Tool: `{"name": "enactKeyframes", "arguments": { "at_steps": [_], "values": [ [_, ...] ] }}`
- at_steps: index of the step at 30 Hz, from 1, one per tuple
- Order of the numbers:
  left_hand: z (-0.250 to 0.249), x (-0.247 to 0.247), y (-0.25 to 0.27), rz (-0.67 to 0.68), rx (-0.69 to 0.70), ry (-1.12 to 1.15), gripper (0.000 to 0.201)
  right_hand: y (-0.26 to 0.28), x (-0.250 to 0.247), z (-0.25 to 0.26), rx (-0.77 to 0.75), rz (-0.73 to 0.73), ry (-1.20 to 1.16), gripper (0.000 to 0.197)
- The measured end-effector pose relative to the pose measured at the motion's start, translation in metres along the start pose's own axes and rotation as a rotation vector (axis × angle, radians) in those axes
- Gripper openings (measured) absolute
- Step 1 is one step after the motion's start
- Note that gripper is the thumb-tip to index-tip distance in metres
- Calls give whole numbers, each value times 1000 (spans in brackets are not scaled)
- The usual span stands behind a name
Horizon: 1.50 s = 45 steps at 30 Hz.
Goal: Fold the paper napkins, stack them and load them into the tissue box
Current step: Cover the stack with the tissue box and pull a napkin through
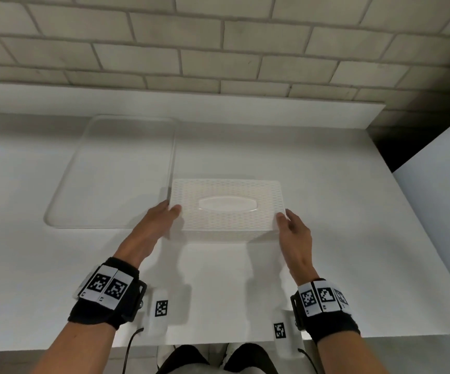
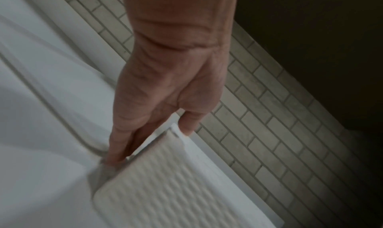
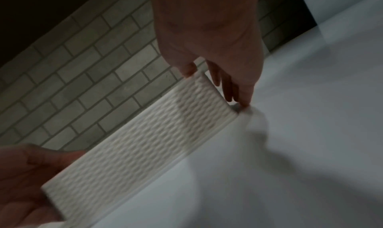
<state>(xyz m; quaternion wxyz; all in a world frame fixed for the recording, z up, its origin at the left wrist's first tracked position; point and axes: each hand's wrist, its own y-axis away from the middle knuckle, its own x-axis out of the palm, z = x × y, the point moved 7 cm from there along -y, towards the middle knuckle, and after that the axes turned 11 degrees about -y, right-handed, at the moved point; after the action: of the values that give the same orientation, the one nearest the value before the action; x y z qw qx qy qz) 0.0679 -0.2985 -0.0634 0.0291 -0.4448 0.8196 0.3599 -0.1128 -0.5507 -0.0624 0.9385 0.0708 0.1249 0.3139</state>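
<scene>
The tissue box is white plastic with a woven pattern on its lid and sides and a smooth oval slot in the top; it sits lid-on on the white table, just right of a clear tray. Your left hand grips its left end, thumb on the lid and fingers down the side; your right hand clasps the right end the same way, thumb on top, fingers nearly straight.

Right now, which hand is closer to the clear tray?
Left. The left hand grips the tissue box end beside the clear tray; the right hand grips the far end.
</scene>
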Motion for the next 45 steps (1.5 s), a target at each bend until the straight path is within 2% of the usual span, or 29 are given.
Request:
{"name": "enactKeyframes", "arguments": {
  "at_steps": [3, 7, 9, 13, 19, 21, 23, 24, 25, 26, 28, 29, 31, 36, 40, 45],
  "values": [
    [-19, -4, -15, -36, -30, -79, 57, -24, 6, 14, 56, 6, -24, 48],
    [-31, 1, -23, -80, -48, -197, 52, -46, 29, 29, 20, 80, 116, 28],
    [-29, 2, -28, -72, -44, -212, 52, -49, 30, 30, -26, 59, 149, 32],
    [-23, 1, -34, -29, -74, -196, 55, -46, 30, 30, -61, 37, 194, 27],
    [-31, 0, -23, -52, -62, -180, 55, -44, 30, 25, 12, 76, 209, 27],
    [-40, -4, -17, -165, 14, -256, 54, -41, 24, 33, 5, 51, 243, 35],
    [-59, -12, -6, -364, 190, -397, 50, -33, 14, 60, -160, -82, 237, 47],
    [-70, -11, -1, -424, 304, -442, 44, -27, 14, 75, -281, -117, 215, 40],
    [-81, -5, 2, -434, 413, -481, 35, -22, 20, 87, -371, -92, 192, 29],
    [-89, 4, 3, -406, 503, -535, 26, -19, 31, 94, -410, -3, 185, 19],
    [-100, 28, 5, -312, 602, -679, 16, -14, 64, 94, -390, 255, 280, 14],
    [-103, 38, 6, -271, 623, -752, 15, -12, 78, 90, -388, 359, 367, 15],
    [-105, 52, 5, -220, 647, -855, 20, -12, 92, 82, -385, 433, 472, 17],
    [-104, 51, 2, -268, 700, -996, 35, -18, 93, 74, -376, 415, 517, 21],
    [-105, 49, -1, -269, 683, -1044, 33, -21, 94, 67, -352, 434, 558, 25],
    [-110, 54, -6, -203, 707, -1062, 24, -22, 94, 73, -329, 435, 561, 25]
  ]
}}
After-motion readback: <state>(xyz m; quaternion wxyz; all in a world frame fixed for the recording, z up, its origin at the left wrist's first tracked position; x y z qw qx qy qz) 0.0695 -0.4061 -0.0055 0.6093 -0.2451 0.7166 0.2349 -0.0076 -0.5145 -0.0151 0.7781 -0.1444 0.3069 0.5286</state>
